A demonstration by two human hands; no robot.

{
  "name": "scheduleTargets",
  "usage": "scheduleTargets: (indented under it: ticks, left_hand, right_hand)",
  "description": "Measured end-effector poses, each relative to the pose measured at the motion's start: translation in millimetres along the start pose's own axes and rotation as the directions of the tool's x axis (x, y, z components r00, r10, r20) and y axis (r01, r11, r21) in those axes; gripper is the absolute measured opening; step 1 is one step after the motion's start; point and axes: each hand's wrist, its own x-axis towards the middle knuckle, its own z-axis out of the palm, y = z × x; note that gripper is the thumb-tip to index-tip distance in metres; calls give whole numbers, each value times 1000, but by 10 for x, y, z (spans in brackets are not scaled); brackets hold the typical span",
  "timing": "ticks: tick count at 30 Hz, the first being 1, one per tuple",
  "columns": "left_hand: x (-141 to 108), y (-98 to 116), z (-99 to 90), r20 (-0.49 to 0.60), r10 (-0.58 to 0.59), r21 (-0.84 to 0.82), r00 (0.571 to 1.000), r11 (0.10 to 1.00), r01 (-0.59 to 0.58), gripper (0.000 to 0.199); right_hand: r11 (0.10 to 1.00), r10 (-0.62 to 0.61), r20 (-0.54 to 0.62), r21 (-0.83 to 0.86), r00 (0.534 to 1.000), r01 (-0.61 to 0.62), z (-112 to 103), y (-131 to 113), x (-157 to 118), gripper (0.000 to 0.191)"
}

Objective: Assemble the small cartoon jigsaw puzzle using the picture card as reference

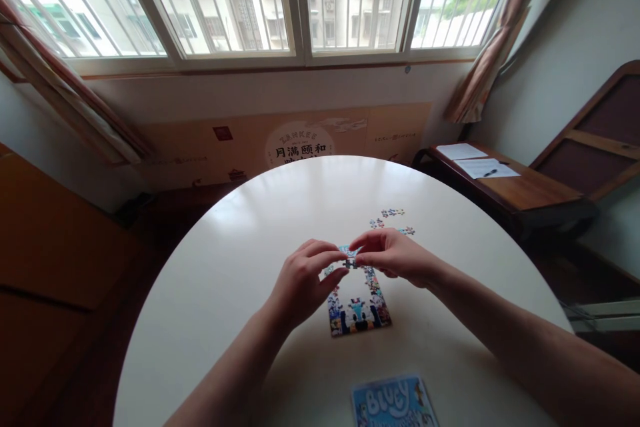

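My left hand (306, 279) and my right hand (395, 255) meet over the far part of a partly assembled jigsaw puzzle (359, 325). Between their fingertips is a small puzzle piece (350, 263), pinched from both sides; whether it is one piece or two joined ones is too small to tell. Colourful cartoon pictures cover the puzzle's border and near end, while white tabletop shows through its middle. My fingers hide part of the far end. Loose puzzle pieces (393, 213) lie beyond my right hand, several of them in small groups.
A blue box or card marked "BLUEY" (393, 402) lies at the near side of the round white table (200, 307). Papers (486, 167) and a pen rest on a wooden bench (530, 188) at the right. Barred windows and a printed board stand behind the table.
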Motion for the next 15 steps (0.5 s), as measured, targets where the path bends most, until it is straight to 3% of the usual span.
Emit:
scheduleTargets:
  ticks: [4,7,11,13,15]
  left_hand:
    - [-7,-26,19,14,-25,15,1000,1000,24,14]
    - [-7,-34,28,19,-49,15,999,999,49,14]
    - [-7,-51,55,2,-106,-1,994,994,106,15]
    - [-7,-64,72,1,-128,-16,992,992,128,15]
    - [-7,-75,86,7,-139,-32,990,990,139,15]
  right_hand:
    - [999,-9,-33,-54,999,7,1,2,4,30]
    - [966,-156,-116,-226,981,126,1,10,-24,26]
    - [743,-499,-149,-580,854,333,26,43,-81,19]
    - [650,-566,-95,-662,819,373,51,62,-107,16]
    - [608,-575,-44,-691,817,391,77,80,-125,15]
